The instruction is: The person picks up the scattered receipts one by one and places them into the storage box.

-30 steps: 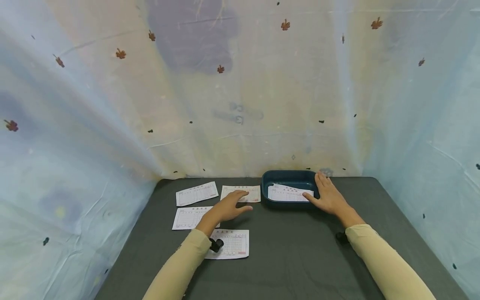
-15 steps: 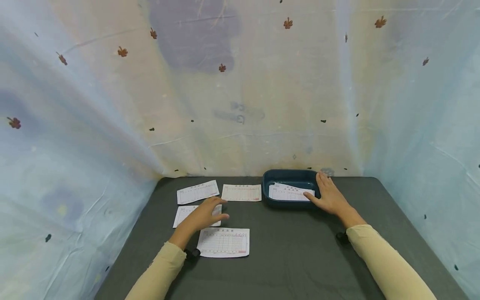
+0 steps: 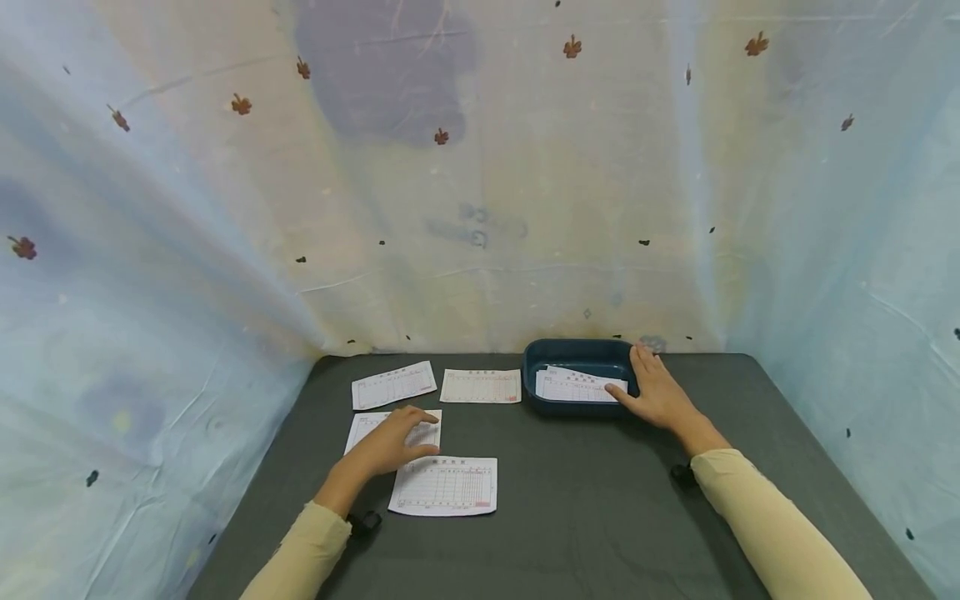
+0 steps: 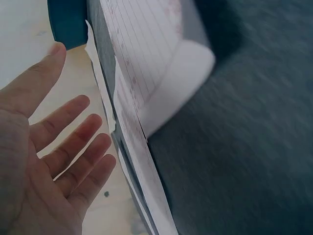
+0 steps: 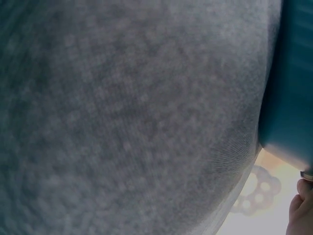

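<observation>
My left hand (image 3: 382, 446) hovers over a white printed form (image 3: 362, 427) at the left of the table. In the left wrist view its fingers (image 4: 93, 142) are spread and hold nothing. A wider form (image 3: 444, 486) lies just to its right and nearer, with a curled edge in the left wrist view. Behind are a tilted form (image 3: 393, 385) and a cream form (image 3: 481, 387). My right hand (image 3: 658, 394) holds the right end of a dark teal tray (image 3: 577, 343), thumb over the rim and fingers along the outer side. Several forms (image 3: 576, 387) lie inside the tray.
Dark grey cloth (image 3: 570, 500) covers the table. A pale patterned curtain (image 3: 480, 208) hangs behind it and along both sides. Black wrist cameras (image 3: 366, 523) sit on both wrists.
My left hand has moved left and nearer, from beside the cream form to over the middle-left form, uncovering the nearest one. The right hand and tray have stayed put.
</observation>
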### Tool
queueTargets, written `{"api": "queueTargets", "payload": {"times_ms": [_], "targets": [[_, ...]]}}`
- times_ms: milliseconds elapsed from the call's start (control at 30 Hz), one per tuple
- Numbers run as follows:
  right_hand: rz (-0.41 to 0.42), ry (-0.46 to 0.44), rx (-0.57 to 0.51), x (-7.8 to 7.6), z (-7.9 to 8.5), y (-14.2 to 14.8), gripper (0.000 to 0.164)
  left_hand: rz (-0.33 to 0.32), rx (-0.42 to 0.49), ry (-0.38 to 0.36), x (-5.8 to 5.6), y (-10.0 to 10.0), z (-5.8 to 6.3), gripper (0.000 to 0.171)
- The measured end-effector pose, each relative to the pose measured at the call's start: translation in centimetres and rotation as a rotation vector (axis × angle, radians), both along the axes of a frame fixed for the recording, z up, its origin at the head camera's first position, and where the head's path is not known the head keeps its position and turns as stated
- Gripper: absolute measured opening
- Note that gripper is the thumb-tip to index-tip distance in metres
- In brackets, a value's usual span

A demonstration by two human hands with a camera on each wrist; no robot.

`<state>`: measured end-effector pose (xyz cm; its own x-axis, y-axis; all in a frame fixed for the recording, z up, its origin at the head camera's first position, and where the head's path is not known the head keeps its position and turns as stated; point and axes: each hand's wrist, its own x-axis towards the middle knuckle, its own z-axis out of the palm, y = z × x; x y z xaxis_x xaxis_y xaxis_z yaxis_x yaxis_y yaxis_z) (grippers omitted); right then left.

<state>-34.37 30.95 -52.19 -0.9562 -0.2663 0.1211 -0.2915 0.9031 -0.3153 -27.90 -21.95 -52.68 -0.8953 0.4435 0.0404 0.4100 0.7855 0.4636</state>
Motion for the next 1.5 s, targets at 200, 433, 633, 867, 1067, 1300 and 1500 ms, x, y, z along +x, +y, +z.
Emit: {"api": "queueTargets", "payload": {"times_ms": [200,433,633,867,1067,1300,1500], "targets": [[0.003,0.002,0.001,0.1,0.3,-0.2,0.107,0.009,-0.035,0.034,1.0,-1.4,-0.2,0.043],[0.001,0.003,-0.004,0.1,0.2,-0.1,0.108,0.016,-0.058,0.025,2.4,-2.4,-0.3,0.046],[0.005,0.015,-0.008,0.2,-0.1,0.0,0.107,-0.015,-0.083,0.011,3.4,-2.8,-0.4,0.051],[-0.003,0.019,-0.014,0.2,-0.4,0.0,0.108,-0.002,-0.117,0.026,3.6,-2.9,-0.5,0.051],[0.002,0.024,-0.022,0.1,-0.3,0.1,0.108,-0.011,-0.122,0.033,3.8,-2.5,0.1,0.055],[0.016,0.018,-0.018,0.0,-0.1,0.1,0.108,0.005,-0.139,0.016,4.1,-2.2,0.5,0.052],[0.008,0.007,-0.007,0.0,-0.1,0.1,0.107,0.017,-0.139,-0.005,4.2,-1.9,0.6,0.049]]}}
